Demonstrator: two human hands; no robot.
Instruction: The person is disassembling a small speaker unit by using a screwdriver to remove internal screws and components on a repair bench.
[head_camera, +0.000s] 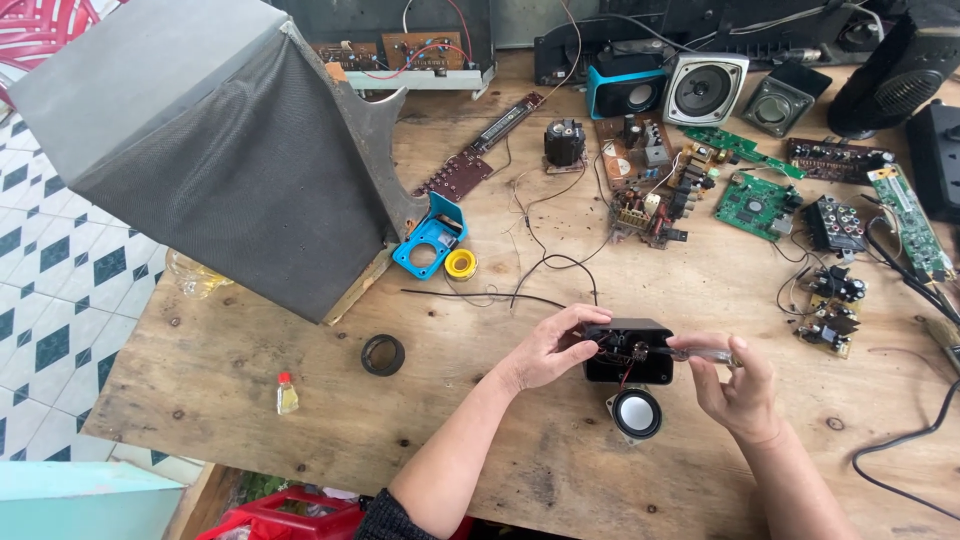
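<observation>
- At the near middle of the wooden table (300, 400), a small black speaker box (628, 352) is held open side up between both hands.
- The left hand (548, 350) is closed loosely round the box's 9 o'clock end, fingers curled over the top edge, thumb underneath.
- The right hand (738, 385) is closed on a clear-handled screwdriver (700, 352), whose tip is pointed into the box from 3 o'clock.
- A small round speaker (637, 413) lies face up at 6 o'clock of the box, just beside it, joined to it by a thin red wire.
- The step in hand is judged to be work on a screw or fitting inside the box, with the speaker already taken out.
- For the next move, the box must be kept steady and the tip kept square in its seat; the thin wire should be kept clear of the tip.
- A black ring (383, 354) lies at 9 o'clock of the box, well apart; a large grey speaker cabinet (210, 150) lies tilted at 10 o'clock.
- Circuit boards (755, 205) are spread at 1 o'clock.
</observation>
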